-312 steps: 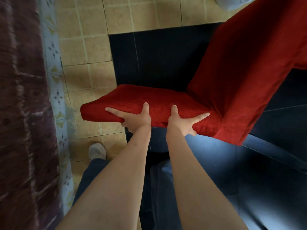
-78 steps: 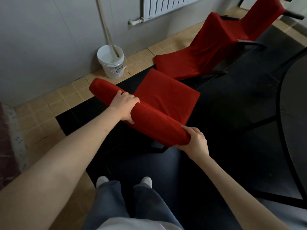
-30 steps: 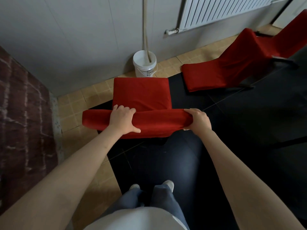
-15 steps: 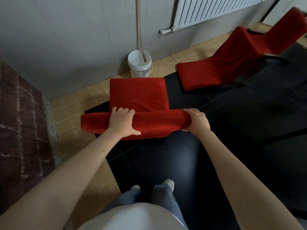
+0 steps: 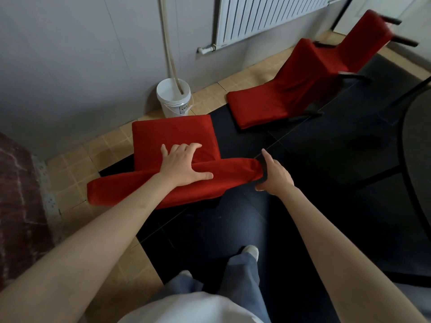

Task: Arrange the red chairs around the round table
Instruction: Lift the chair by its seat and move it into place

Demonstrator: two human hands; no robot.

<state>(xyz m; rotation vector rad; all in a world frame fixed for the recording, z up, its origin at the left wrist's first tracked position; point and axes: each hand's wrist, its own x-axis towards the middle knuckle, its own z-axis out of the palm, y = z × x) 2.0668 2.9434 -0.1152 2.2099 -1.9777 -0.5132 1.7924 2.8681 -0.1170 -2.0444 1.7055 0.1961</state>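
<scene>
Head view, looking down past two bare forearms: a red chair (image 5: 175, 141) stands on the floor directly ahead, its seat facing away toward a grey wall (image 5: 70, 54) and its padded backrest running crosswise nearest the viewer. The left hand (image 5: 182, 166) rests on top of the backrest with fingers spread and fairly straight, thumb pointing right along the fabric, not curled round it. The right hand (image 5: 274, 174) is at the backrest's right end, fingers relaxed and open; whether it touches the fabric is hard to tell, as the end sits against the palm side. Two more red chairs lie tipped over to the upper right, one (image 5: 277, 99) beside the other (image 5: 363, 43). A white bucket (image 5: 173, 97) with a hose in it stands against the wall just behind the upright chair, below a radiator (image 5: 268, 17). The dark curved edge of the table (image 5: 417, 159) shows at the far right, well apart from the held chair.
</scene>
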